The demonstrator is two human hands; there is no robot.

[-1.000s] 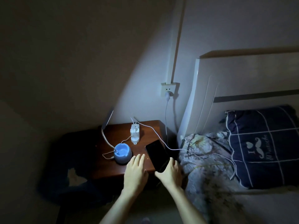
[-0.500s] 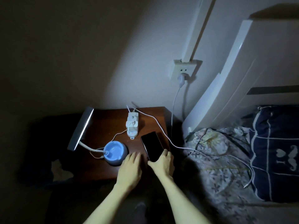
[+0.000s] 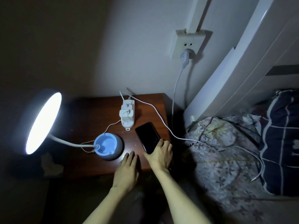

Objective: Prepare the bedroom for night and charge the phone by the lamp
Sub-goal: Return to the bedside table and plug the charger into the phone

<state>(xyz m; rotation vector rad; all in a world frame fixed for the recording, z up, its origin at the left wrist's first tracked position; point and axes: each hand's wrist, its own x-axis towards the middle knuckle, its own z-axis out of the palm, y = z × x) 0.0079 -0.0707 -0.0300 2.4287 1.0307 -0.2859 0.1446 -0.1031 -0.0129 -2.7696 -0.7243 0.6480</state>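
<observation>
A dark phone (image 3: 147, 136) lies screen up on the brown nightstand (image 3: 90, 117), right of the blue lamp base (image 3: 108, 146). My right hand (image 3: 160, 154) holds the phone's near end, thumb and fingers on either edge. Flat on the wood just left of it rests my left hand (image 3: 128, 168), fingers straight, close to the lamp base. The lit lamp head (image 3: 43, 122) hangs over the table's left side. A white power strip (image 3: 127, 114) with plugs sits behind the phone. A white charging cable (image 3: 208, 143) runs from it onto the bed, its free end (image 3: 254, 179) by the pillow.
A wall socket (image 3: 188, 44) with a plug and cord is above the nightstand. The white headboard (image 3: 252, 65) rises at right, over a floral quilt (image 3: 224, 152) and a dark blue pillow (image 3: 281, 143). The floor left of the nightstand is dark.
The view has moved closer and lower over the nightstand. The phone now lies flat on the wood under my right hand, and the lamp head shows its lit face.
</observation>
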